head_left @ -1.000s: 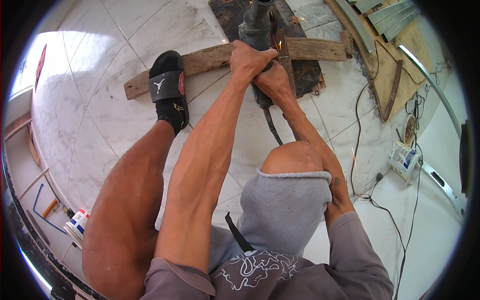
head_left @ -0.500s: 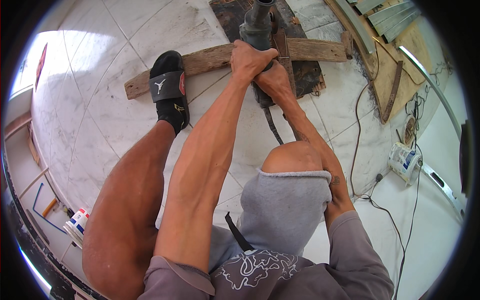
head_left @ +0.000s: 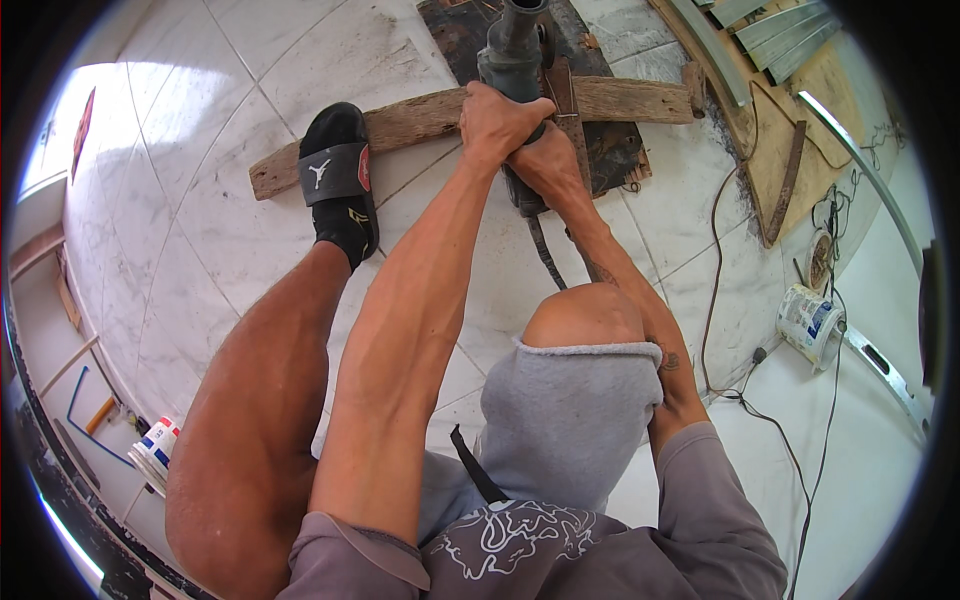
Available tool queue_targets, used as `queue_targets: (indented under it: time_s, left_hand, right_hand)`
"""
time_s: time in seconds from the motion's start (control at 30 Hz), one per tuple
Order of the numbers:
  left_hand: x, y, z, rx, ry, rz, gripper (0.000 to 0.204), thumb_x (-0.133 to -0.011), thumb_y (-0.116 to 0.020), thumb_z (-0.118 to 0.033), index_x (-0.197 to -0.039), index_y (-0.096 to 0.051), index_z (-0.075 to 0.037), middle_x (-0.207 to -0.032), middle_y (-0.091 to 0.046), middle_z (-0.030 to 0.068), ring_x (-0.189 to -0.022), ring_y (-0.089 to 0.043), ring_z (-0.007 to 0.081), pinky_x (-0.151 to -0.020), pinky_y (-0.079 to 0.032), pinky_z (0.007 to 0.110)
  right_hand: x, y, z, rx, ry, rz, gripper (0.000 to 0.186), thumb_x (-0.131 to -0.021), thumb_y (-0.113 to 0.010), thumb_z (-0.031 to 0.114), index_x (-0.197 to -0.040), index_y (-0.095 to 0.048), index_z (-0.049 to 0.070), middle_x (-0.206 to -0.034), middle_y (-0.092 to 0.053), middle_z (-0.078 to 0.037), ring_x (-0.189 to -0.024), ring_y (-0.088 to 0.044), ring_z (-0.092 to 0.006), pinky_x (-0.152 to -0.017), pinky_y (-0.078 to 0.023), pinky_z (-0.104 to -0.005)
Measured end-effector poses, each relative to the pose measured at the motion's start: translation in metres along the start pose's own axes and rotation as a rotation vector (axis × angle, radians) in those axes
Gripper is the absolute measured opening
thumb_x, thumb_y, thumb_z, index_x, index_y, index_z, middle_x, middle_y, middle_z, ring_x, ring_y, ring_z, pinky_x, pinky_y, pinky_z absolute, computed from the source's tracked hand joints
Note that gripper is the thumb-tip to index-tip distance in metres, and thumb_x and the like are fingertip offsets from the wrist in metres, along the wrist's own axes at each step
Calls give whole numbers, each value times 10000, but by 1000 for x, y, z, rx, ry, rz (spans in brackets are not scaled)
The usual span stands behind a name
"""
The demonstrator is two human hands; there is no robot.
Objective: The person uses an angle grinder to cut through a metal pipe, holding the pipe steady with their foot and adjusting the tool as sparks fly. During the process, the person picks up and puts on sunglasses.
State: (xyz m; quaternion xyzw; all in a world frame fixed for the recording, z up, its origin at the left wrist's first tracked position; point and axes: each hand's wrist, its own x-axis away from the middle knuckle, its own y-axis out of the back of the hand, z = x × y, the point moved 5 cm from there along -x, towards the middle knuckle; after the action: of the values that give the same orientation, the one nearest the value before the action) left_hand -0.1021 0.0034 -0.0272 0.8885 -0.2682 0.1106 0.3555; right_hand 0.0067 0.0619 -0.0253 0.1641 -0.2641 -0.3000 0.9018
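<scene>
Both my hands are closed around a dark green corded angle grinder point(head_left: 508, 70) with a dark disc point(head_left: 547, 46) on the right of its head. My left hand point(head_left: 497, 122) grips the body, its thumb across the top. Just below it, my right hand point(head_left: 547, 162) wraps the rear part, partly covered by the left. A rusty brown metal piece point(head_left: 568, 110) lies crosswise over a weathered wooden plank point(head_left: 635, 100), right beside the grinder. Whether the disc touches it I cannot tell. My left foot in a black slide sandal point(head_left: 335, 170) rests on the plank's left part.
Beneath the plank is a dark, stained board point(head_left: 615, 150) on pale tiles. A black cord point(head_left: 712, 290) runs over the floor at right. Metal profiles point(head_left: 790, 40) lie on a plywood sheet point(head_left: 800, 110) at far right. A white bucket point(head_left: 808, 325) lies tipped on its side.
</scene>
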Motion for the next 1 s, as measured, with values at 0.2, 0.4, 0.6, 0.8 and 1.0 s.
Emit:
queue_targets:
  time_s: [0.2,0.4,0.6,0.8,1.0]
  left_hand:
    - [1,4,4,4,-7,-3,990,-571,-841,-471,-1196,-454,193,-1130,-646,326,-1066,-657,433,-939,-529,431]
    - [2,6,6,28,-14,24,995,-582,-838,-465,-1201,-430,198,-1127,-644,338,-1070,-656,439,-937,-528,431]
    - [6,4,2,31,-15,25,981,-590,-834,-462,-1198,-430,194,-1128,-642,345,-1072,-654,445,-942,-526,430]
    - [7,8,3,8,-7,25,975,-593,-831,-462,-1195,-434,194,-1126,-642,346,-1077,-650,450,-945,-524,431]
    - [8,6,1,2,-11,13,988,-597,-831,-485,-1200,-457,203,-1136,-643,341,-1072,-660,426,-929,-533,420]
  right_hand:
    - [0,-8,-3,-7,-40,85,617,-740,-801,383,-1155,-646,-47,-1048,-720,-192,-981,-699,-260,-846,-516,-354]
    - [7,-6,5,-5,-66,102,617,-745,-802,374,-1168,-639,-43,-1057,-720,-187,-995,-699,-258,-852,-517,-349]
    - [5,-6,-1,-102,29,-13,564,-686,-818,383,-1007,-684,-62,-954,-724,-258,-963,-720,-368,-827,-550,-393]
    - [6,-7,1,-18,-77,113,643,-740,-811,359,-1195,-615,-51,-1091,-711,-199,-1024,-691,-264,-883,-507,-348]
    - [5,-6,-2,-13,-84,97,670,-733,-818,357,-1212,-601,-59,-1098,-708,-201,-1026,-690,-269,-887,-507,-349]
